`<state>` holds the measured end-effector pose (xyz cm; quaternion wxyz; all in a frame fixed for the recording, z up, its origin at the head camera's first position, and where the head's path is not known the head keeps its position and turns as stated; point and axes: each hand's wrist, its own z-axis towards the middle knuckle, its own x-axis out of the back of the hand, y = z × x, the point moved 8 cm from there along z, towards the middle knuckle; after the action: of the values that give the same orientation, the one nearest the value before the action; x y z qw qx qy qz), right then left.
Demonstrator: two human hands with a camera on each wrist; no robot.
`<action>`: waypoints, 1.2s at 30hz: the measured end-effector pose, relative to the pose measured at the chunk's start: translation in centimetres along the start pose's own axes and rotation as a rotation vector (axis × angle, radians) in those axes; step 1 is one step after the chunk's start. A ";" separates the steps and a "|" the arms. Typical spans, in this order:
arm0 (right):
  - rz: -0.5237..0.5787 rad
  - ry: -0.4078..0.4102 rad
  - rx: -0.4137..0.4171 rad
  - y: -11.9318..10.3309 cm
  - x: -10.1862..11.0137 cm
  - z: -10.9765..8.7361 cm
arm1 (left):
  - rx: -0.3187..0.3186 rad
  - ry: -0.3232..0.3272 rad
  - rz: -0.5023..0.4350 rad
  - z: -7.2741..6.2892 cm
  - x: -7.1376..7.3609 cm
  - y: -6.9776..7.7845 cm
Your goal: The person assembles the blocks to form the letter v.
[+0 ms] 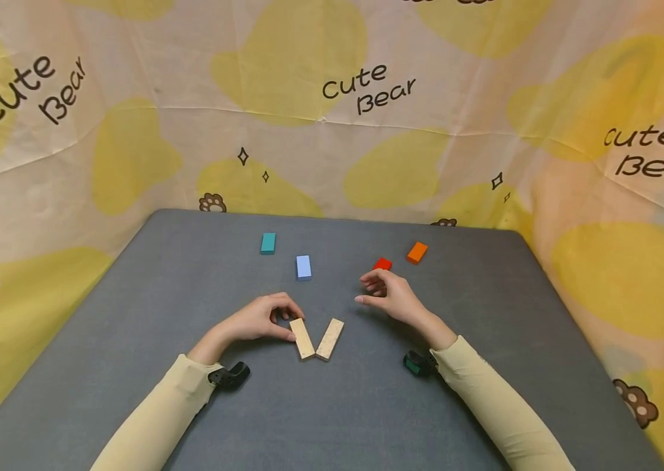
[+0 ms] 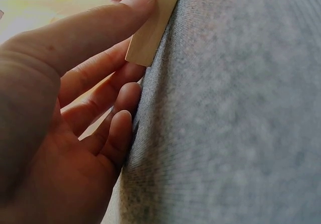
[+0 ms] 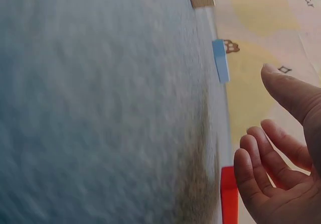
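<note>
My left hand [image 1: 263, 318] holds a plain wooden block [image 1: 302, 340] between thumb and fingers. In the left wrist view the thumb lies on the face of this wooden block [image 2: 153, 30], with fingertips behind it. A second wooden block [image 1: 330, 339] leans away to its right; the near ends meet, so the two form a V on the grey table. Loosely bent and holding nothing, my right hand [image 1: 393, 297] hovers just in front of a red block [image 1: 383, 263], partly covering it. The right wrist view shows its fingers beside the red block [image 3: 229, 196].
Farther back on the grey table [image 1: 202, 261] lie a teal block [image 1: 268, 243], a light blue block [image 1: 303, 267] and an orange block [image 1: 417, 252]. A printed cloth [image 1: 290, 85] hangs behind the table and along its sides.
</note>
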<state>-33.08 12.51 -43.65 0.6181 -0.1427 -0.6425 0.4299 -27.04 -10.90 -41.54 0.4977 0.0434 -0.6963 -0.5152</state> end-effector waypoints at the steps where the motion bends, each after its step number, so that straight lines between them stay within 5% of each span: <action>1: -0.005 0.006 -0.007 0.2 0.2 0.1 | 0.000 0.000 0.000 0.0 0.0 0.0; 36: 0.053 0.113 -0.114 3.9 4.7 1.8 | 0.005 0.009 -0.003 0.1 0.1 -0.4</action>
<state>-36.98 17.49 -43.06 0.6327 -0.2187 -0.6261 0.3998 -27.32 -11.03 -41.78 0.4998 0.0479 -0.6954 -0.5142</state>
